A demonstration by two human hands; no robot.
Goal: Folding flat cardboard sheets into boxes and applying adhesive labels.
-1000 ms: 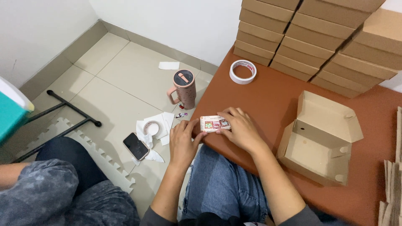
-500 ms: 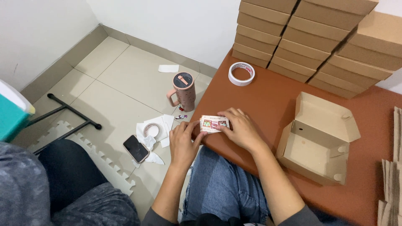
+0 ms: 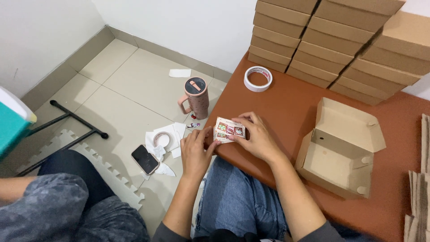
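Observation:
A small flat card with coloured pictures (image 3: 229, 130) is held between both hands over the near-left corner of the reddish-brown table (image 3: 291, 103). My left hand (image 3: 195, 152) grips its left edge from below. My right hand (image 3: 255, 136) covers its right side, fingers curled over the top. An open, empty cardboard box (image 3: 340, 148) with its lid up stands on the table to the right of my right hand.
A white tape roll (image 3: 258, 79) lies on the table before stacked flat cardboard boxes (image 3: 340, 45). On the tiled floor: a pink lidded tumbler (image 3: 196, 97), a dark phone (image 3: 145, 159), white paper scraps with a tape roll (image 3: 162, 139). Another person's legs (image 3: 67, 206) are at the lower left.
Both hands and the card stay at the table corner with only small finger shifts. The other person's knee at the lower left has moved about.

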